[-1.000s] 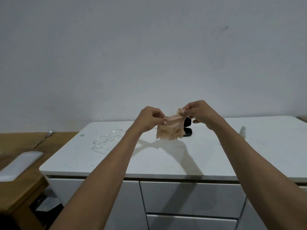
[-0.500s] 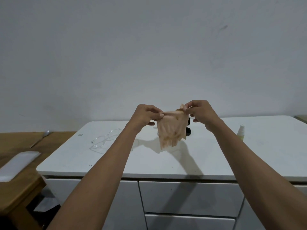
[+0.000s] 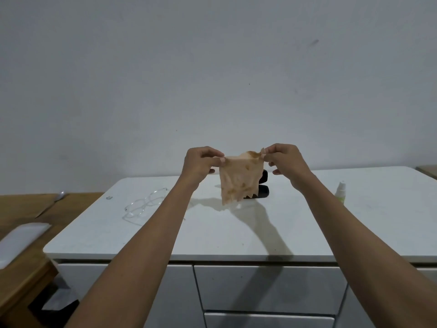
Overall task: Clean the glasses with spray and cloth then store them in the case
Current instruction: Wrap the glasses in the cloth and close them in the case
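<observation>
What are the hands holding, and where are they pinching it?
Both hands hold the cloth by its top edge: left hand pinches the left corner, right hand the right corner. It hangs above the table.

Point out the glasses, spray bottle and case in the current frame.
glasses (image 3: pixel 146 202), head view, on the clear frame at the bridge.
spray bottle (image 3: pixel 340 191), head view, on the bottle body.
case (image 3: pixel 263 192), head view, on the black lower shell right of the cloth.

Peach cloth (image 3: pixel 240 179) hangs spread; clear glasses (image 3: pixel 145 202), black case (image 3: pixel 261 189), spray (image 3: pixel 340 192) lie apart.
</observation>
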Tool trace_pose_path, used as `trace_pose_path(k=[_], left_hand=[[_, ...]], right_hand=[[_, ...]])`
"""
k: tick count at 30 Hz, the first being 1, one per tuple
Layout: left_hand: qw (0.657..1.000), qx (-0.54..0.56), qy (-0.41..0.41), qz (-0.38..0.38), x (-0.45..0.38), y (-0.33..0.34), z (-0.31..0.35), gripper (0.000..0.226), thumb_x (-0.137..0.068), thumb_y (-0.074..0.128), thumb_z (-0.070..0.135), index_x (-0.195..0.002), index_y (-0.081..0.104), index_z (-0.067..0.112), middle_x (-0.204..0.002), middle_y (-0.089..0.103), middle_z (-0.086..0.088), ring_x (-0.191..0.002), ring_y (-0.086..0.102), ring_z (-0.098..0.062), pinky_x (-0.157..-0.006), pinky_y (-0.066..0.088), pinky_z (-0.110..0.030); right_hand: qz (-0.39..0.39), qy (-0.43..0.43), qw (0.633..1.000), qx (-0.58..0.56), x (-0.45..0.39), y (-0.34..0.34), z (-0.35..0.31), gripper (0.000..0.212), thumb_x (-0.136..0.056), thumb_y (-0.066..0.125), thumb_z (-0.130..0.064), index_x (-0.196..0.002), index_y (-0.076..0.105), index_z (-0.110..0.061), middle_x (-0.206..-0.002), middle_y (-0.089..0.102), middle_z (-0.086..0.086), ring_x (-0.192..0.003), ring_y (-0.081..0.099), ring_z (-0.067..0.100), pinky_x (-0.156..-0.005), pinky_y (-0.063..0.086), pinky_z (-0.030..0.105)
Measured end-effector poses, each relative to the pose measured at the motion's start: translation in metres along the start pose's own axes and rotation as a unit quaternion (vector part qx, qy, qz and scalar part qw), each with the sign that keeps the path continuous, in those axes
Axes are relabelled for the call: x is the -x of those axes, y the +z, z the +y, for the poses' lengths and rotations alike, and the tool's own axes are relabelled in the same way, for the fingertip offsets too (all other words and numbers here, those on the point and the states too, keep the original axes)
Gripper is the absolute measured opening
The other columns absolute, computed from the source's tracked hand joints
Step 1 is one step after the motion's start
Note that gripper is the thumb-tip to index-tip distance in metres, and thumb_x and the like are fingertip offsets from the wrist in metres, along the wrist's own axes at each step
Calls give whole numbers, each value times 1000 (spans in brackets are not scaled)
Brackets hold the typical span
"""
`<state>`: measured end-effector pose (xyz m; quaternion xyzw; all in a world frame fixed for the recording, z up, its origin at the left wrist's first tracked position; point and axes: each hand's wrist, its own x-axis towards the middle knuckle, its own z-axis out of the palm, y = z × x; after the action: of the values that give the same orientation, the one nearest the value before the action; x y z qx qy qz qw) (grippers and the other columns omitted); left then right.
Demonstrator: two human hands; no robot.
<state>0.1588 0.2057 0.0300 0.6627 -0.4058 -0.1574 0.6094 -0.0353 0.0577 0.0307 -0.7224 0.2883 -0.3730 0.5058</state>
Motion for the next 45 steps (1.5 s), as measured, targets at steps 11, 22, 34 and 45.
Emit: trace_pose_path(k=[11,22,34,45], left_hand=[[917,-165,-160,-325,55,0,-46,43,-86,77,39,-87,76,-3,-95,79,-16,-97,74,-24,-95,59,-39],[951,-291,-28,-101,31,29,-81,12,-89,76,24,-97,79,15,-102,76,1,-90,66,-12,-74,45,-20],[900,-417,74,-103,32,36,-126,29,-85,64,57,-100,75,35,-105,68,2,-101,61,-17,-82,53,-33],[906,-406,121,5,32,-37,-101,26,-94,67,38,-112,74,20,-114,74,2,-119,52,-20,-94,45,-35]], right_hand=[[-361,193,873,267,36,-13,39,27,-97,65,-30,-89,81,-11,-101,81,1,-80,67,13,-75,54,30],[-84,118,953,268,13,9,83,14,-91,66,-6,-83,76,-13,-91,75,13,-68,61,18,-58,49,26],[-63,65,893,442,11,28,106,26,-94,62,-25,-113,78,-35,-113,72,2,-87,62,22,-70,48,29],[-130,-49,944,300,-4,92,62,26,-87,69,-11,-106,80,-24,-80,67,-12,-86,68,16,-79,56,32]])
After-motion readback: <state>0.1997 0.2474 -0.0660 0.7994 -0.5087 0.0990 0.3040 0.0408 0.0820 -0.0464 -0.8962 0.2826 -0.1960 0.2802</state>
